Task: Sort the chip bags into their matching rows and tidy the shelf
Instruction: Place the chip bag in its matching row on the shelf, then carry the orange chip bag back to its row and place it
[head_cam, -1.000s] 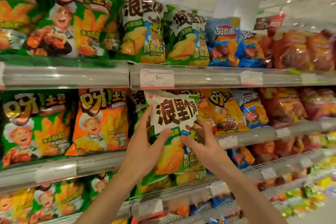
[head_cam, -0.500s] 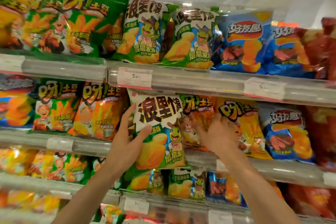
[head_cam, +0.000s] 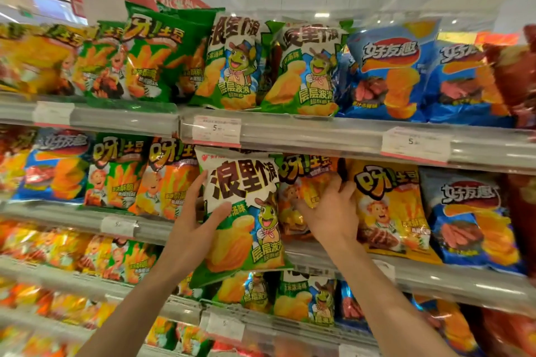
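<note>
My left hand point(head_cam: 193, 226) grips the left edge of a white-and-green turtle chip bag point(head_cam: 243, 211), held upright in front of the middle shelf point(head_cam: 406, 272). Beside it, my right hand point(head_cam: 330, 211) is pressed on an orange chef chip bag point(head_cam: 304, 180) standing in the middle row, fingers curled over it. A yellow chef bag point(head_cam: 388, 209) stands just right of that hand. Two matching turtle bags point(head_cam: 232, 64) stand side by side on the top shelf point(head_cam: 304, 130).
Green chef bags point(head_cam: 150, 55) fill the top left and blue bags point(head_cam: 394, 72) the top right. On the middle row are green and orange chef bags point(head_cam: 145, 177) at left and a blue bag point(head_cam: 470, 217) at right. More turtle bags point(head_cam: 304, 298) sit one shelf below.
My right hand has let go of the turtle bag and moved right onto the orange chef bag. My left hand alone now holds the turtle bag. The view has swung left.
</note>
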Available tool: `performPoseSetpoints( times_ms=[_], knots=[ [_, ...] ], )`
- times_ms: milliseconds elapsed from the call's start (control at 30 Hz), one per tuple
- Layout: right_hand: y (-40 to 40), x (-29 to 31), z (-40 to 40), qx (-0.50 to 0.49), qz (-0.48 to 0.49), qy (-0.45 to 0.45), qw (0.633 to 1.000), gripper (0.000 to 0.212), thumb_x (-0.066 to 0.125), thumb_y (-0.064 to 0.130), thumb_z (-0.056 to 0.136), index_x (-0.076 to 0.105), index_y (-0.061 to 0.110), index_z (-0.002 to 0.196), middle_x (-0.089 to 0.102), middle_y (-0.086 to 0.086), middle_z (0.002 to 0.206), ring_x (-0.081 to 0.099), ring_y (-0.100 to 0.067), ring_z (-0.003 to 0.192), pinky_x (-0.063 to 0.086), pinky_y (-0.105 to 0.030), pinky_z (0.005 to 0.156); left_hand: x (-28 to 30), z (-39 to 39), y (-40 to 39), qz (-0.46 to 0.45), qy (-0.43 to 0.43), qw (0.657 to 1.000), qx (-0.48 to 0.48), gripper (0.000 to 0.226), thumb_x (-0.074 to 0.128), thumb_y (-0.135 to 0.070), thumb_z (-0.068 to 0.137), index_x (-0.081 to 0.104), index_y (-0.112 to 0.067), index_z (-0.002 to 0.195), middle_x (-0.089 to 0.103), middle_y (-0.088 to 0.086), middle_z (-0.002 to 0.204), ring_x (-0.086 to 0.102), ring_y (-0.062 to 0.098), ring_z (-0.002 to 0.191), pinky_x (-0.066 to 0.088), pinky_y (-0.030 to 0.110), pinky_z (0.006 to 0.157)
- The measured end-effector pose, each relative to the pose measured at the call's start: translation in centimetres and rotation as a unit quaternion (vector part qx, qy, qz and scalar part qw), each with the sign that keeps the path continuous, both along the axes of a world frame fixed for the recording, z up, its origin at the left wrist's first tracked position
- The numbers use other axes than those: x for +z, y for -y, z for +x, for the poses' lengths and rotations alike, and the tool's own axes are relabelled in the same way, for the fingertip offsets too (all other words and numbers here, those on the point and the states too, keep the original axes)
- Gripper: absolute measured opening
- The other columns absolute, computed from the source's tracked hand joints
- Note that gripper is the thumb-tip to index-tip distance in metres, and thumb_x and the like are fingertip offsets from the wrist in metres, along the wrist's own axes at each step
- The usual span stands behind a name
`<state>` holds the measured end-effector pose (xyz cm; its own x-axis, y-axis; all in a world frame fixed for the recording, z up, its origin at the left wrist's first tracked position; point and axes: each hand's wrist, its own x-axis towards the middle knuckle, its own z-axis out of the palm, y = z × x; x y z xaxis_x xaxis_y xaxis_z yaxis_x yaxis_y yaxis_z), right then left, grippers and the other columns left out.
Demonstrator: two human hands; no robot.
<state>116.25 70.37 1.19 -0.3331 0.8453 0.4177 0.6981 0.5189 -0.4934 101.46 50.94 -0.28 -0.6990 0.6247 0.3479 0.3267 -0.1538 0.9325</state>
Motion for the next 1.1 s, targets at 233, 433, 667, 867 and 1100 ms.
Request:
performPoseSetpoints(
  times_ms=[233, 433, 667, 867, 1100],
  knots=[
    [-0.4, 1.6, -0.1, 0.017, 0.031, -0.035, 0.999, 0.083, 0.072, 0.06, 0.079, 0.043, 0.014, 0.142, 0.037, -0.019, 0.137, 0.047, -0.043, 0.124, 0.052, -0.049, 0.089, 0.3, -0.9, 0.9, 0.005, -0.016, 1.0, -0.005, 0.067, 0.063, -0.03, 0.094, 0.029, -0.056, 0.145, 0.053, -0.031, 0.124, 0.058, -0.024, 0.094, 0.055, 0.01, 0.067],
    [-0.9, 2.5, 4.1, 0.01, 0.032, -0.073, 0.997, 0.074, 0.072, 0.064, 0.077, 0.053, 0.02, 0.134, 0.047, -0.017, 0.132, 0.054, -0.04, 0.117, 0.05, -0.044, 0.091, 0.4, -1.2, 0.4, -0.011, -0.023, 1.0, -0.012, 0.064, 0.065, -0.034, 0.094, 0.032, -0.056, 0.144, 0.054, -0.031, 0.125, 0.059, -0.016, 0.105, 0.052, 0.011, 0.076],
    [-0.8, 2.3, 11.6, 0.032, -0.017, -0.146, 0.989, 0.071, 0.077, 0.057, 0.075, 0.054, 0.026, 0.134, 0.044, -0.006, 0.135, 0.051, -0.026, 0.119, 0.041, -0.033, 0.092, 1.1, 0.1, -3.9, -0.011, 0.007, 0.999, -0.044, 0.064, 0.063, -0.032, 0.096, 0.031, -0.056, 0.145, 0.056, -0.023, 0.129, 0.065, -0.009, 0.098, 0.059, 0.024, 0.077],
    [-0.7, 1.7, 15.6, 0.0, -0.047, -0.171, 0.984, 0.071, 0.078, 0.055, 0.075, 0.053, 0.027, 0.135, 0.042, -0.004, 0.138, 0.047, -0.02, 0.116, 0.042, -0.035, 0.088, 3.3, 2.5, -9.8, -0.049, 0.005, 0.998, -0.027, 0.065, 0.055, -0.035, 0.101, 0.018, -0.049, 0.154, 0.041, -0.008, 0.154, 0.051, 0.02, 0.129, 0.044, 0.043, 0.108],
    [-0.5, 0.9, 17.1, 0.003, -0.053, -0.18, 0.982, 0.07, 0.078, 0.056, 0.075, 0.052, 0.03, 0.135, 0.041, 0.002, 0.131, 0.043, -0.011, 0.106, 0.039, -0.031, 0.084, 3.3, 3.0, -13.9, -0.114, -0.064, 0.99, -0.061, 0.066, 0.047, -0.031, 0.105, 0.009, -0.039, 0.158, 0.016, -0.007, 0.166, 0.024, 0.02, 0.15, 0.021, 0.036, 0.12]
  ],
)
